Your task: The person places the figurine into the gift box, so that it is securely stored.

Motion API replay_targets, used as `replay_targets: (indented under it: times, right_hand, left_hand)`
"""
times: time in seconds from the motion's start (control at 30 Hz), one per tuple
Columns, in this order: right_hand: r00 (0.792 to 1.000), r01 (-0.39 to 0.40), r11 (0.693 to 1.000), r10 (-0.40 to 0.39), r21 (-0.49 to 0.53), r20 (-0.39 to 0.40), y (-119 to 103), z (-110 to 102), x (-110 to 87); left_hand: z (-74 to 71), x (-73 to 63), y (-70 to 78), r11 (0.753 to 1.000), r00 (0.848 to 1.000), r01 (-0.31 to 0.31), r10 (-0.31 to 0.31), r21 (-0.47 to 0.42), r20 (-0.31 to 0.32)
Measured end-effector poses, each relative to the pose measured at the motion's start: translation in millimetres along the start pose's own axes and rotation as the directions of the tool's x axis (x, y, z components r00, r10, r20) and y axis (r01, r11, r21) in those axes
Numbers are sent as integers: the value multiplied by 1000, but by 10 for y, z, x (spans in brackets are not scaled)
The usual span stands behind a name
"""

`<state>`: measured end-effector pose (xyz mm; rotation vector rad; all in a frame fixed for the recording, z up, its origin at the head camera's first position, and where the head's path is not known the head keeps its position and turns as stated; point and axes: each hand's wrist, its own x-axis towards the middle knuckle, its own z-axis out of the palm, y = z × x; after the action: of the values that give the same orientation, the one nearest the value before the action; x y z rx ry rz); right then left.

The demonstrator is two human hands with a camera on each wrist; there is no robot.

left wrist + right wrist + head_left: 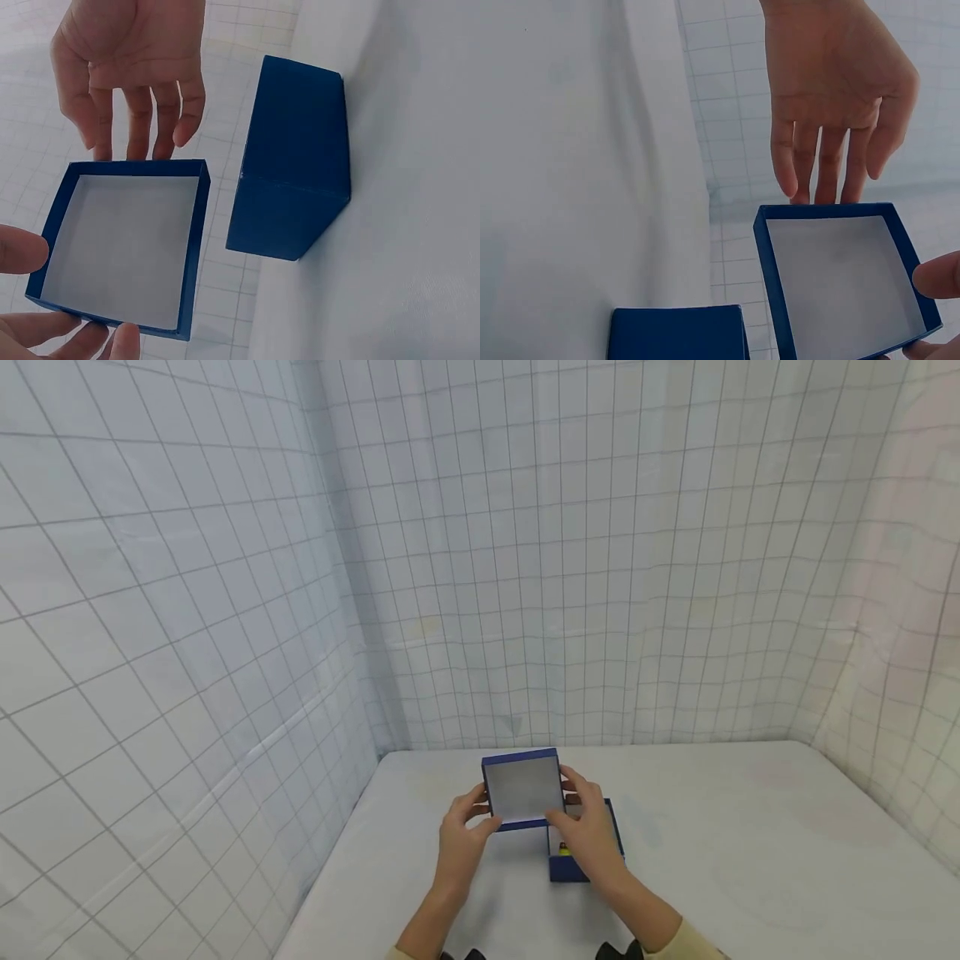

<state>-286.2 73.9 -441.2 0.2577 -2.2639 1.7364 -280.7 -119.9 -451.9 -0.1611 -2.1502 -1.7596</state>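
Both hands hold a shallow blue box lid (523,787) up above the table, its white inside turned toward me. My left hand (459,846) grips its left side, thumb by the lower left corner. On the other side my right hand (589,833) holds the right edge, thumb near the lower right corner and fingers behind. Under and behind the right hand stands a blue box (567,869) with a white inside, open at the top. Something small and yellow (565,851) shows in it, mostly hidden by the right hand. The left wrist view shows the box's outer walls (292,142).
A white table (735,835) carries the box. White cloth walls with a dark grid (585,568) surround it at the back, left and right. Dark objects (619,951) peek in at the bottom edge of the head view.
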Motion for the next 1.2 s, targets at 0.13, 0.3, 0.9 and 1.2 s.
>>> replay_targets:
  times: [0.13,0.3,0.9,1.2]
  right_hand:
    - [1000,-3,1000,3,-22,-11,-5,-112,5]
    - [1000,-3,1000,3,-28,-10,41,-232,3]
    - [1000,0,1000,0,12,4,160,-658,-46]
    - [1000,12,1000,-12,-26,7,311,-776,-78]
  left_hand:
    - [44,4,36,1000,999,-18,19,-18,27]
    - [111,-13,57,999,998,-9,12,-52,67]
    - [380,-68,46,989,977,15,17,-147,212]
    - [519,-115,50,987,966,-9,50,-158,255]
